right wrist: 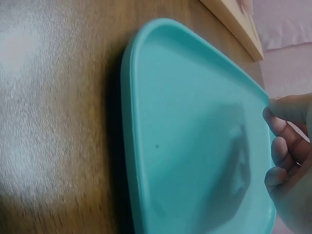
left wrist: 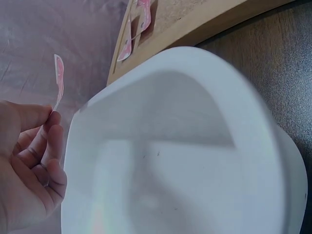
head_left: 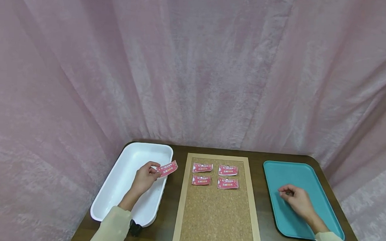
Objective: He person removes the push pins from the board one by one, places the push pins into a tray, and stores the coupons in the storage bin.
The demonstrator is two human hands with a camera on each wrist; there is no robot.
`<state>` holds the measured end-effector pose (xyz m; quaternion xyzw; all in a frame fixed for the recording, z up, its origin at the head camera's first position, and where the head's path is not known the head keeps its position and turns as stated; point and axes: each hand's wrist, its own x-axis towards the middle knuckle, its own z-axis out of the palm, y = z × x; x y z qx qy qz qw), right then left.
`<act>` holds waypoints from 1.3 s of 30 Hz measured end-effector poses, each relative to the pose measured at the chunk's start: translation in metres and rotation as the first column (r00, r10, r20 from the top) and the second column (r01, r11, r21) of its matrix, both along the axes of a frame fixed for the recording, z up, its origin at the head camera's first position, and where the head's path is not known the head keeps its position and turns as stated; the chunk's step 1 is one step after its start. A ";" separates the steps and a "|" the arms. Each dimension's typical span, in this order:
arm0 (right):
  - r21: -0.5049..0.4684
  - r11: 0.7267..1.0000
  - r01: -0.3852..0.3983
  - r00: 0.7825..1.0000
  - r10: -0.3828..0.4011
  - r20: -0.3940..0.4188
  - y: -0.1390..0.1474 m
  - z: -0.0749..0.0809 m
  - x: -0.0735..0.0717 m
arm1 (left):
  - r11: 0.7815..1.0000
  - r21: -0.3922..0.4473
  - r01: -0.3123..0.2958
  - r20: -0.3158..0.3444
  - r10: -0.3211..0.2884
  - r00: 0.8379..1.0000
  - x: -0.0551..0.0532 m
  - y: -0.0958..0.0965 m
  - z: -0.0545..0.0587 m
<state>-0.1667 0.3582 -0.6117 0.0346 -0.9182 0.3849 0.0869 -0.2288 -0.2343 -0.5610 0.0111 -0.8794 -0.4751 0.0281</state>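
My left hand (head_left: 145,178) pinches one end of a pink paper coupon (head_left: 167,169) between thumb and fingers, over the right rim of the white basin (head_left: 110,189). Seen edge-on in the left wrist view, the coupon (left wrist: 59,78) bends slightly. My right hand (head_left: 295,200) is over the teal tray (head_left: 289,224), thumb and forefinger tips together and the other fingers curled. A tiny pale thing shows at those fingertips in the head view; I cannot tell its kind. Several matching coupons (head_left: 228,183) sit in two rows on the upper part of the cork board (head_left: 217,220).
The cork board's wooden frame (head_left: 252,207) lies between basin and tray on the dark wooden table (head_left: 165,210). Behind the table hangs a pink curtain (head_left: 195,80). A few dark specks mark the basin floor (left wrist: 195,190).
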 end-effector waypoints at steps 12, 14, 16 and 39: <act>0.014 1.000 0.017 0.998 -0.018 0.055 0.010 -0.001 0.002 | 0.993 -0.081 -0.086 0.048 0.090 0.995 -0.003 -0.017 -0.005; 0.018 1.000 0.016 0.998 -0.017 0.053 0.011 -0.001 0.002 | 0.992 -0.096 -0.086 0.060 0.091 0.994 -0.003 -0.019 -0.006; 0.023 1.000 0.016 0.999 -0.017 0.047 0.012 -0.002 0.002 | 0.991 -0.108 -0.079 0.076 0.087 0.993 -0.004 -0.021 -0.007; 0.107 0.994 0.005 0.993 -0.017 0.117 0.020 -0.007 0.002 | 0.901 -0.426 0.080 0.295 0.054 0.954 -0.009 -0.037 -0.027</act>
